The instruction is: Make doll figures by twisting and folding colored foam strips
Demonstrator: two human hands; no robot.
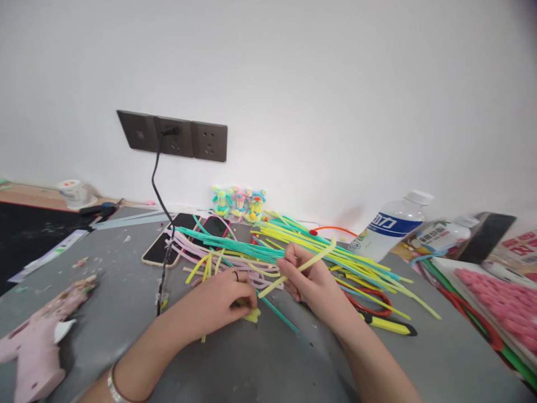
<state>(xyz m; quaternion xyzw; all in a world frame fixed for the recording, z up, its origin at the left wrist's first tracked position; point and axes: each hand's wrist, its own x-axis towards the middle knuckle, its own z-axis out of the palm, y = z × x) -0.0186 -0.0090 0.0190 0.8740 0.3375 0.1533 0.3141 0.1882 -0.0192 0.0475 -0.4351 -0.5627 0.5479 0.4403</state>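
My right hand pinches a pale yellow pipe cleaner that slants up to the right, its lower end near my left hand. My left hand is curled low over the table, its fingers closed on a small pale yellow fuzzy piece, mostly hidden under them. Behind both hands lie loose bundles of pipe cleaners: teal ones, lilac ones and bright yellow ones. Three small fuzzy figures stand against the wall.
A pink glue gun lies at left. Phones rest behind a black cable plugged into the wall socket. At right are a yellow-handled cutter, red-handled scissors, a bottle and a tray of pink pieces.
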